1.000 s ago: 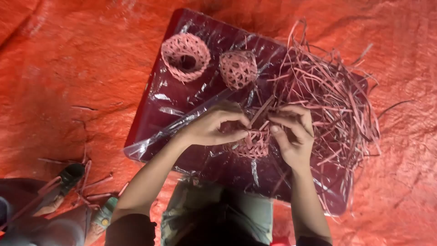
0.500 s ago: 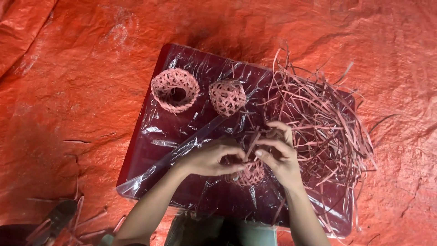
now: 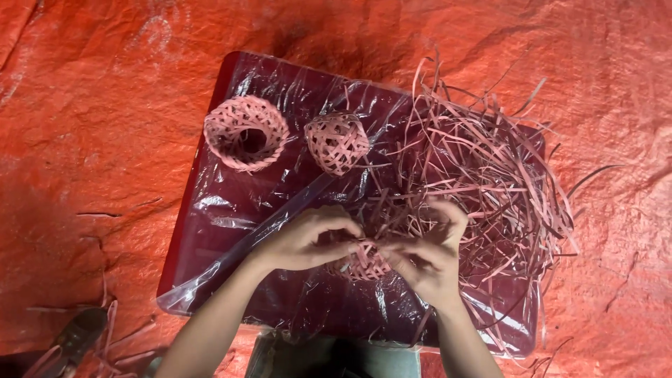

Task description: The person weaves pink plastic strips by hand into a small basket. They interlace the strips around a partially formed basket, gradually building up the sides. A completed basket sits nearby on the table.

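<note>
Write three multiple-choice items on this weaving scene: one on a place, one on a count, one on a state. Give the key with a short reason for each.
1. Where does the loose pile of strips lie on the plastic-covered board?
A. On the person's right part of it
B. On the person's left part of it
C. Off it, on the tarp

2. How many woven pieces lie apart from the hands, at the far part of the board?
A. None
B. Two
C. Five

3. What state is the small woven piece in?
A. Lying untouched by the board's far edge
B. Hanging from a hook
C. Held between both hands

Key: 1 A, the strips spread over the right part. 2 B, an open woven ring and a closed woven ball lie there. 3 C, the left hand and right hand meet on it.
</note>
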